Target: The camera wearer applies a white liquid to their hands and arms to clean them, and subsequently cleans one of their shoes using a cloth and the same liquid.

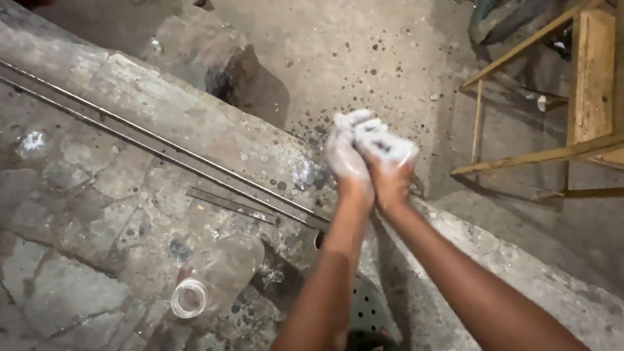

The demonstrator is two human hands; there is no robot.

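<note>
Both hands were pressed together, coated in white lather. Left hand [345,154] and right hand [390,160] met palm against palm above the edge of a concrete slab [86,178]; the fingers lay closed over one another, and whether anything sat between them could not be told. The foam looked thick and wet, clumped at the knuckles.

Below the forearms lay a clear plastic bottle [217,272] on its side, mouth open, ringed neck toward the camera. A round perforated drain cover [369,308] sat just beside the left forearm. Two thin metal rods [142,138] ran slantwise across the slab, which was cracked, grey and blotched. Beyond the edge, the lower floor [353,44] was smooth cement speckled with dark spots. A rough yellow wooden frame [597,95] stood at the right.
</note>
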